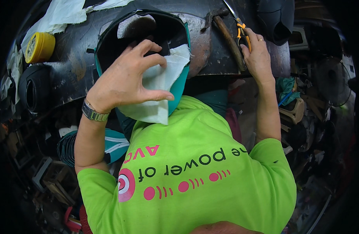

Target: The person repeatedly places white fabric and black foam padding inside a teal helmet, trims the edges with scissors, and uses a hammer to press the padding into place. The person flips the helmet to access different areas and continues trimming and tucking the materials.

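Note:
My left hand [127, 78] is spread above a white cloth piece [160, 80], thumb and index finger apart. Its other fingertips partly disappear at the mouth of a black, teal-edged, open pouch-like piece [105, 45], whose kind I cannot make out. The cloth hangs over the near rim of that piece, onto my lap. At the bench's right side, my right hand [258, 56] has its fingers on the orange-and-black handles of a pair of scissors [242, 31], blades pointing away. Just left of the scissors lies a hammer [230, 43] with a wooden handle.
A yellow round tub [40, 47] and a black moulded piece [34, 87] are at the left. Another black piece [276, 19] stands at the far right of the dark bench [76, 66]. A grey stone-like slab [199, 46] lies beside the pouch-like piece. Clutter crowds the floor, including a fan [331, 82].

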Demonstrator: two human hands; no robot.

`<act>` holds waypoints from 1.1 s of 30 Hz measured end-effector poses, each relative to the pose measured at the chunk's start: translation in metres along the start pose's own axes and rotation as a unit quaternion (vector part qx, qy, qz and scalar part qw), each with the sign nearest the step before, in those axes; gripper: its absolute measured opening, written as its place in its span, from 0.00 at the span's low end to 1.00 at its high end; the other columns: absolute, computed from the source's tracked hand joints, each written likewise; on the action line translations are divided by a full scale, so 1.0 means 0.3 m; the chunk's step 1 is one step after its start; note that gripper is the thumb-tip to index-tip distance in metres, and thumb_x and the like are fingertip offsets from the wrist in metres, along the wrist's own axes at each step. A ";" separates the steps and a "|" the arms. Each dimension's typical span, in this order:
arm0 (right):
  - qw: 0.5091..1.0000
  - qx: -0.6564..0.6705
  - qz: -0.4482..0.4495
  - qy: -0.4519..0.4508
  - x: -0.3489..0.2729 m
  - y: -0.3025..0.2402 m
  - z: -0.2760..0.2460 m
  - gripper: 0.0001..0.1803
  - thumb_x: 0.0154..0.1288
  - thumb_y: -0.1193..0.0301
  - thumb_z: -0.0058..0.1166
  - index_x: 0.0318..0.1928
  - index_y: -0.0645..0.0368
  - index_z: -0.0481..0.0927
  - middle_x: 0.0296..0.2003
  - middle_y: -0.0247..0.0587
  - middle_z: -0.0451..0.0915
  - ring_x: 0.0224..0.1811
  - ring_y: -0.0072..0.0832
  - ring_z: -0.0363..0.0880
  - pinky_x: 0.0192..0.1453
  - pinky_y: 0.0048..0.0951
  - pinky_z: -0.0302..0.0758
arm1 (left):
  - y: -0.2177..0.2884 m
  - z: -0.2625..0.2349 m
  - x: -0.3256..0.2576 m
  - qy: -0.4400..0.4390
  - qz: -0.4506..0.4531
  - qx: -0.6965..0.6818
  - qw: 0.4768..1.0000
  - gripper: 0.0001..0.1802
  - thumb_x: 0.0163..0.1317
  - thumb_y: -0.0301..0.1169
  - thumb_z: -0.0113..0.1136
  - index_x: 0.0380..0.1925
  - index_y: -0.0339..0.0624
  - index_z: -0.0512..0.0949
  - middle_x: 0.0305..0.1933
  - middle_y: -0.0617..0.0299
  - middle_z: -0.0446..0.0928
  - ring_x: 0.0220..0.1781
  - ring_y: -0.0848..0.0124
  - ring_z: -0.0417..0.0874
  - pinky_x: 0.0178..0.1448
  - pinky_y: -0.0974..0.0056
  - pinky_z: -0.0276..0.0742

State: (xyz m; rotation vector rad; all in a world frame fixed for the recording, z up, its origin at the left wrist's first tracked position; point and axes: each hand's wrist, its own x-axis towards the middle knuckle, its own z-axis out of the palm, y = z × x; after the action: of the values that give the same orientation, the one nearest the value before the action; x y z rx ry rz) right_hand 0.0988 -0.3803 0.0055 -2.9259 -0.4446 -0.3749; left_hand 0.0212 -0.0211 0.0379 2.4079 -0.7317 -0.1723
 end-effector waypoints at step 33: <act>0.907 0.383 -0.171 -0.013 0.043 -0.476 0.060 0.26 0.55 0.81 0.65 0.57 0.54 0.84 0.45 0.39 0.85 0.48 0.36 0.83 0.49 0.33 0.79 | 0.059 0.032 -0.143 0.222 -0.153 -0.261 0.927 0.11 0.59 0.25 0.68 0.42 0.32 0.83 0.46 0.55 0.83 0.45 0.68 0.85 0.51 0.66 0.79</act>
State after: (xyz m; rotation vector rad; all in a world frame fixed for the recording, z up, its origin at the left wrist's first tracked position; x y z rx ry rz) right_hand 0.0705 -0.2387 0.0086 -2.0847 -0.8794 -0.1450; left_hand -0.0258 -0.0147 0.0385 1.9233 -0.0765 0.0547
